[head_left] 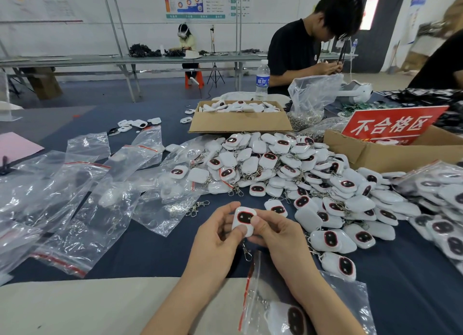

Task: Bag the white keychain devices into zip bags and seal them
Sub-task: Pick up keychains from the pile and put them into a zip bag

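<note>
Both hands hold one white keychain device with a dark red-rimmed face, above the table's near edge. My left hand grips its left side and my right hand pinches its right side, thumb on the face. Its metal clasp dangles below. A zip bag with a red seal strip lies under my right forearm with a device inside. A large pile of loose devices spreads across the middle and right. Several empty zip bags lie to the left.
A cardboard box of devices stands behind the pile. Another box with a red sign is at the right. A water bottle and a clear bag of metal clasps stand farther back. A person in black works across the table.
</note>
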Tool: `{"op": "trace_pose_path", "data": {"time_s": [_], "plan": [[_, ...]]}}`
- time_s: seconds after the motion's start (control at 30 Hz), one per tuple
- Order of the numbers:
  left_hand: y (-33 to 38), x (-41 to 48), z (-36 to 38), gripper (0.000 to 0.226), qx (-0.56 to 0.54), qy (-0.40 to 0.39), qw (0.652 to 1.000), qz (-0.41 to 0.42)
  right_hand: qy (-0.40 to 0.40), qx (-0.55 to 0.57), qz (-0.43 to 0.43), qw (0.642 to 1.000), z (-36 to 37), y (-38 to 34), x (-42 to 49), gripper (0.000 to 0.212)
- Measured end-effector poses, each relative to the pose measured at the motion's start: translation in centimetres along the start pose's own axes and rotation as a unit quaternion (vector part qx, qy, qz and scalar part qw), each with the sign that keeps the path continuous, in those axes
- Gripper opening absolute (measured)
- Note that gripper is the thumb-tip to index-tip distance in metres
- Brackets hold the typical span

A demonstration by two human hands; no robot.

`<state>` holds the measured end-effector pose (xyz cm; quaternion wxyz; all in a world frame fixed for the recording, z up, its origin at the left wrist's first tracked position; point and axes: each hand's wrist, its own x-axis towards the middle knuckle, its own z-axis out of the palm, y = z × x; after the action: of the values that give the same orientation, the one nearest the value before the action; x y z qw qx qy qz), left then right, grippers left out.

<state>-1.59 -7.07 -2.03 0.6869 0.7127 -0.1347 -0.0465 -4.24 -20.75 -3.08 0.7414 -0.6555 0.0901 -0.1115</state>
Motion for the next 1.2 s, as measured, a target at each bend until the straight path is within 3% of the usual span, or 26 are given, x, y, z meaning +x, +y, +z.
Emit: {"op": "trace_pose_path", "data": {"time_s": [0.2,0.37,0.53,0.63,0.77,0.9,1.2], "plan": [[-0.1,0.0,0.4,0.014,0.017,0.026,0.999,0.012,-0.01,0.063,-0.012,0.998,-0.1,-0.2,-0.1,0.018],[-0.4,-0.6,0.6,0.022,0.219,0.068,0.96,0.161,-0.059,-0.001,-0.081,0.995,-0.2,-0.5,-0.6,0.016],[-0.6,-0.9,0.5,0.024,0.236,0.096,0.943,0.215,-0.052,0.022,-0.084,0.995,-0.2,-0.6,-0.6,0.021],[-0.4,-0.9,0.5,0.032,0.233,0.096,0.944,0.213,-0.056,0.03,-0.088,0.994,-0.2,-0.7,-0.6,0.019],[-0.4,-0.8,0.7,0.023,0.19,0.072,0.963,0.174,-0.067,0.037,-0.084,0.994,-0.7,-0.6,-0.7,0.018],[0.3,-0.7,0.4,0.028,0.032,0.002,0.999,0.042,-0.107,0.042,-0.072,0.991,-1.0,-0.7,-0.7,0.048],[0.3,-0.7,0.1,0.027,0.024,0.055,0.998,0.032,-0.076,0.009,-0.064,0.995,-0.5,-0.9,-0.8,0.051]]}}
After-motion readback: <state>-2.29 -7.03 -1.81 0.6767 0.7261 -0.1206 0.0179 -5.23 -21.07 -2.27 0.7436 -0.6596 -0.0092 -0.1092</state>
